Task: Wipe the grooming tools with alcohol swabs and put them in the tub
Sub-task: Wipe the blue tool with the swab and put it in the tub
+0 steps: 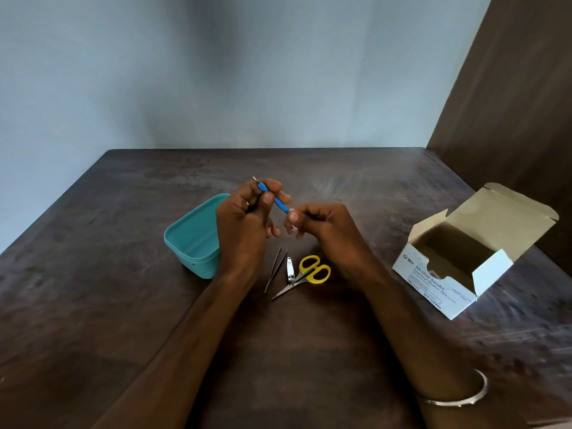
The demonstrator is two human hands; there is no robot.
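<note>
**Blue-handled tool under the swab, three more waiting**

The left hand (244, 218) pinches the blue-handled tool (274, 198) above the bench (356, 187), its fingers (267, 198) clamped on the upper handle, the thin metal tip poking out beyond them. The right hand (318, 224) has its fingers curled and pinched on a small white swab (292, 212) at the handle's lower end.

The tool looks light, stiff and thin; I judge the handle the safer hold, since the tip looks sharp and a wet swab may make the handle slippery.

The tweezers (274, 269), nail clipper (290, 270) and yellow scissors (309, 272) lie close together below the hands. The teal tub (192, 236) stands just left, partly hidden by the left wrist. Most of the swab is hidden. The open swab box (458, 261) sits well apart to the right; its contents lie in shadow.
</note>
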